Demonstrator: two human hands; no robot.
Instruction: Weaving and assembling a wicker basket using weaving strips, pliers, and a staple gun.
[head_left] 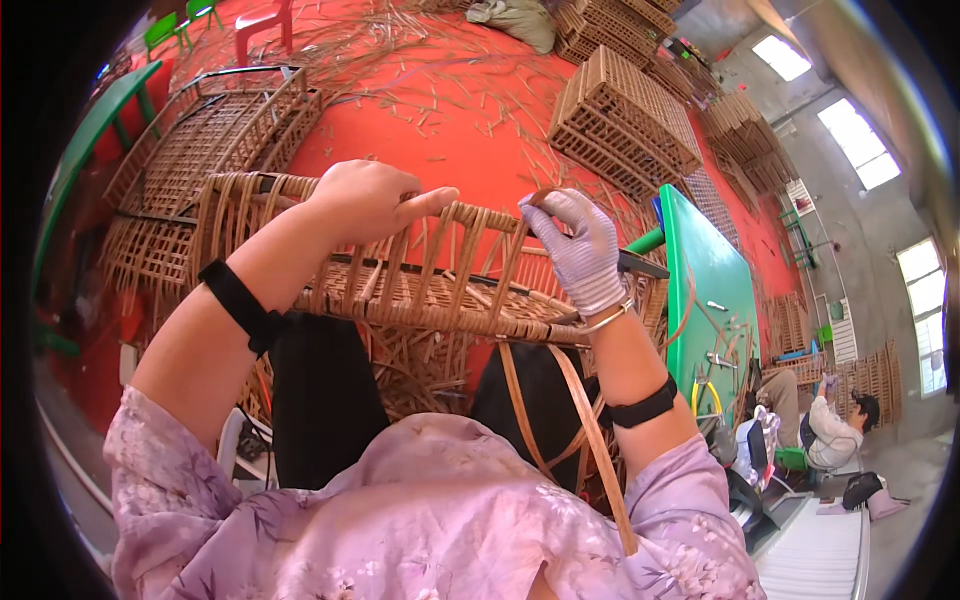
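Note:
A brown woven wicker basket (430, 310) with a dark frame lies across my knees. Its upper rim is wrapped in strips, with open slats below. My bare left hand (372, 203) curls over this rim, its thumb stretched along the top toward the right. To the right, my right hand (580, 245), in a pale striped glove, pinches a brown wicker strip (541, 196) at the rim. Long flat strips (592, 430) hang from the basket over my lap; I cannot tell whether one of them is the pinched strip.
Left of me lies a stack of woven baskets (215, 140). A green table (712, 290) at the right carries yellow-handled pliers (707, 395) and small metal tools. Wicker scraps litter the red floor (390, 130). More baskets (625, 125) stand farther off. Another person (832, 432) sits at far right.

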